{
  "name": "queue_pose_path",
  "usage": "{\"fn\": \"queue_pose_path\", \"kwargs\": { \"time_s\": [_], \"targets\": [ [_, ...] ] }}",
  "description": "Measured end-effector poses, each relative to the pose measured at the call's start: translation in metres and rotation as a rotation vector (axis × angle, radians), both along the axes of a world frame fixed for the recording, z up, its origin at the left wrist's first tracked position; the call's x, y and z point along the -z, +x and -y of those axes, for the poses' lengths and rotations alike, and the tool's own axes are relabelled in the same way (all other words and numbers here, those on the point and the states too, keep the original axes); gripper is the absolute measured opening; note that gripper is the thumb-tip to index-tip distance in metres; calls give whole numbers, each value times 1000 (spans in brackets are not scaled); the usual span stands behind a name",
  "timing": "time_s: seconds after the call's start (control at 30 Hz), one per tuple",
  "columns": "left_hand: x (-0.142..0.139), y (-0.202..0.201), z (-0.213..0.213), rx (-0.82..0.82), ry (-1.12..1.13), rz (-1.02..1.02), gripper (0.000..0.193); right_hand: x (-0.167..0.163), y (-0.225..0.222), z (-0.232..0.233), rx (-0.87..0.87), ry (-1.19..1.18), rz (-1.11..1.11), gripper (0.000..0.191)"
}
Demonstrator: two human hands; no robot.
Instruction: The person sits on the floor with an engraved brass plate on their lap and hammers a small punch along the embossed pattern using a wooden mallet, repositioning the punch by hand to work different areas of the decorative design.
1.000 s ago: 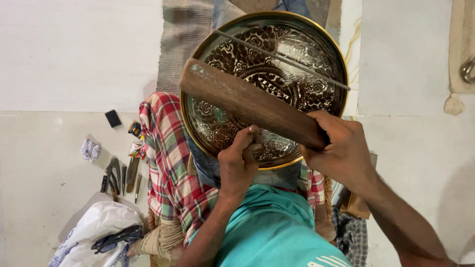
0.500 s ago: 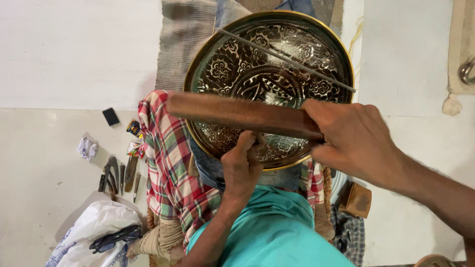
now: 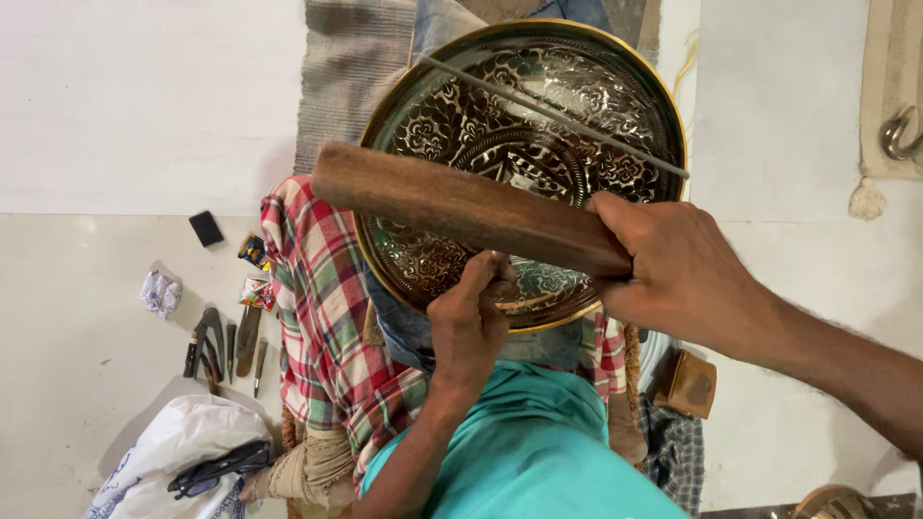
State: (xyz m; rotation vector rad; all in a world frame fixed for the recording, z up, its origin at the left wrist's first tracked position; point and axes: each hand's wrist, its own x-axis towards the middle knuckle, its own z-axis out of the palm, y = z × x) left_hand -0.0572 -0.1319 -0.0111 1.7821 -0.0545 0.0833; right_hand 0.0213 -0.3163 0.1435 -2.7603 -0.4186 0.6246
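Wooden bat (image 3: 471, 207) swung lower-right; right hand (image 3: 678, 274) fingers wrapping its end.

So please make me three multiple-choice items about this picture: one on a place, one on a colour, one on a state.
1. Where do the small hand tools lie?
A. on the floor, left of the checked cloth
B. inside the plate
C. on the white bag

2. What colour is the rim of the engraved plate?
A. blue
B. golden
C. white

3. What does the right hand do?
A. rests open
B. grips the wooden bat
C. touches the floor

Answers: 1 A, the tools rest on bare floor beside the checked cloth; 2 B, the edge shines gold; 3 B, its fingers wrap one end of the bat.
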Motion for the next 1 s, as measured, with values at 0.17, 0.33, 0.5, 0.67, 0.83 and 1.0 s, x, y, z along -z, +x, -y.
{"fn": "queue_pose_path", "kwargs": {
  "time_s": [0.17,0.33,0.5,0.67,0.83,1.0],
  "targets": [
    [4,0,1,-17,50,33,49,-1,1,-2,-13,14,3,42],
    [5,0,-1,-6,92,1,50,-1,2,-5,-81,-9,49,43],
    [2,0,-3,30,136,2,48,2,7,-2,-30,38,-6,39],
    [-1,0,-2,23,52,-2,49,3,9,-2,104,87,-87,37],
    [-1,0,-4,36,92,-41,55,4,8,-8,111,122,-21,42],
    [-1,-1,-6,14,104,33,58,4,9,-4,66,29,-110,38]
  ]
}}
